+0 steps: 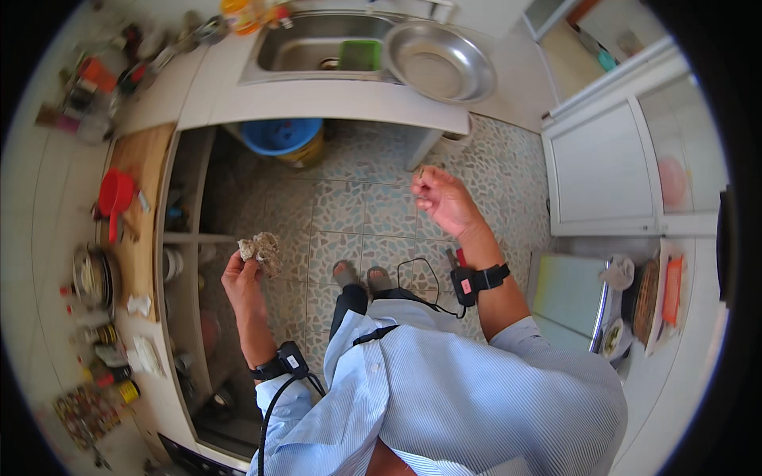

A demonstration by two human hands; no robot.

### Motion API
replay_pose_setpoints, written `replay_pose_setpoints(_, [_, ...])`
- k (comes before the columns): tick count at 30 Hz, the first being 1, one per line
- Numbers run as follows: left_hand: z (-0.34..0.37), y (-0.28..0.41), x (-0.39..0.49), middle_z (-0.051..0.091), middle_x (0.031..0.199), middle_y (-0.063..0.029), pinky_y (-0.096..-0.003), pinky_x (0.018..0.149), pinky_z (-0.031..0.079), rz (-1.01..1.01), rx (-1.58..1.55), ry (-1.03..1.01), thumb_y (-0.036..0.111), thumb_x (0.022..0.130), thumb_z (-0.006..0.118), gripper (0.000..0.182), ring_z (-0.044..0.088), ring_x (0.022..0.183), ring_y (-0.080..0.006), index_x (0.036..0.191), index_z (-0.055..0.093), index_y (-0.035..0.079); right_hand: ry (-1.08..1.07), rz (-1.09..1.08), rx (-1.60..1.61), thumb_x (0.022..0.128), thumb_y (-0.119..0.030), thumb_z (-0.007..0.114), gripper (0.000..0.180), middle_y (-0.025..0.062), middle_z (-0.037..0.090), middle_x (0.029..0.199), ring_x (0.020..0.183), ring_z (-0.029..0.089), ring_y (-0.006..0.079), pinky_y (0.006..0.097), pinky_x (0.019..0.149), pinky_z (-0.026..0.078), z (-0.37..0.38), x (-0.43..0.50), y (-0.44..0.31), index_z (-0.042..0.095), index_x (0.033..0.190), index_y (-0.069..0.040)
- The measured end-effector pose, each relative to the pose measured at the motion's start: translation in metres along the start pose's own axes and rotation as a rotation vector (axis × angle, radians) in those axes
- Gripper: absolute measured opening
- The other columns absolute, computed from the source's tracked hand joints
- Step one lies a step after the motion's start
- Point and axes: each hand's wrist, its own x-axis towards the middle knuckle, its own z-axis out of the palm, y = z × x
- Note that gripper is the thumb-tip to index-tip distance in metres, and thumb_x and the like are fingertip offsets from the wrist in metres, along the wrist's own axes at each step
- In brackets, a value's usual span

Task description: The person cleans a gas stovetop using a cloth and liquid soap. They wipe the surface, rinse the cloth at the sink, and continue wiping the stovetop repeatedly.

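My left hand (pixel 243 282) pinches a crumpled, greyish-white rag-like wad (pixel 262 253) between thumb and fingers, in front of the open shelves on the left. Its exact material is unclear. My right hand (pixel 445 202) is raised over the tiled floor, its fingers curled. A tiny greenish bit shows at its fingertips, too small to identify or to tell whether it is held. Ahead of both hands is a stainless steel sink (pixel 280 47) with a green basket (pixel 359 55) inside. A wide metal basin (pixel 440 62) overlaps the sink's right edge.
Under the counter stands a blue basin (pixel 283 135) on a yellowish bucket. A wooden board (pixel 134 238) on the left counter carries a red plastic ladle (pixel 116 193). White cabinet doors (pixel 601 172) and a low appliance (pixel 565 297) line the right. A black cable hangs near my right wrist.
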Motion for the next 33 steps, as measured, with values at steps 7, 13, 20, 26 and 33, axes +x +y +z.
replay_pose_setpoints(7, [0.134, 0.002, 0.043, 0.075, 0.116, -0.0091, -0.0321, 0.09, 0.058, -0.09, 0.023, -0.255, 0.003, 0.104, 0.062, 0.027, 0.071, 0.1, -0.0164, 0.129, 0.069, -0.004, 0.534, -0.287, -0.041, 0.105, -0.016, 0.069, 0.007, 0.0008, 0.068, 0.095, 0.086, 0.064, 0.0105, 0.025, 0.063, 0.047, -0.149, -0.065, -0.124, 0.069, 0.106, -0.01])
replay_pose_setpoints(13, [0.212, -0.008, 0.063, 0.074, 0.12, -0.0088, -0.0298, 0.091, 0.056, -0.181, 0.141, -0.338, 0.004, 0.104, 0.061, 0.028, 0.071, 0.101, -0.0161, 0.131, 0.068, -0.004, 0.739, -0.223, -0.145, 0.103, -0.02, 0.072, 0.012, -0.0011, 0.066, 0.089, 0.077, 0.062, 0.0078, 0.0226, 0.06, 0.046, -0.275, -0.053, -0.187, 0.07, 0.106, -0.009])
replay_pose_setpoints(20, [0.288, -0.025, 0.054, 0.073, 0.124, -0.009, -0.0312, 0.09, 0.057, -0.149, 0.163, -0.225, 0.005, 0.105, 0.06, 0.03, 0.071, 0.107, -0.0171, 0.134, 0.067, -0.003, 0.832, -0.026, -0.392, 0.095, -0.015, 0.077, 0.009, -0.0014, 0.062, 0.074, 0.059, 0.054, 0.0084, 0.0252, 0.05, 0.039, -0.413, 0.056, -0.245, 0.075, 0.098, -0.007])
replay_pose_setpoints(26, [0.349, -0.033, 0.063, 0.073, 0.124, -0.0098, -0.03, 0.09, 0.058, -0.191, 0.163, -0.115, 0.005, 0.106, 0.059, 0.03, 0.072, 0.107, -0.0169, 0.135, 0.067, -0.002, 0.837, 0.086, -0.628, 0.089, -0.013, 0.081, 0.014, 0.0051, 0.068, 0.073, 0.057, 0.057, 0.0126, 0.0299, 0.049, 0.042, -0.481, 0.157, -0.276, 0.073, 0.087, -0.002])
replay_pose_setpoints(33, [0.392, -0.026, 0.072, 0.074, 0.121, -0.009, -0.0301, 0.092, 0.058, -0.194, 0.176, -0.05, 0.005, 0.106, 0.059, 0.028, 0.072, 0.107, -0.0164, 0.132, 0.067, -0.002, 0.82, 0.154, -0.813, 0.088, -0.006, 0.079, 0.009, 0.0104, 0.076, 0.078, 0.064, 0.073, 0.0196, 0.0333, 0.053, 0.056, -0.529, 0.214, -0.295, 0.076, 0.096, -0.002])
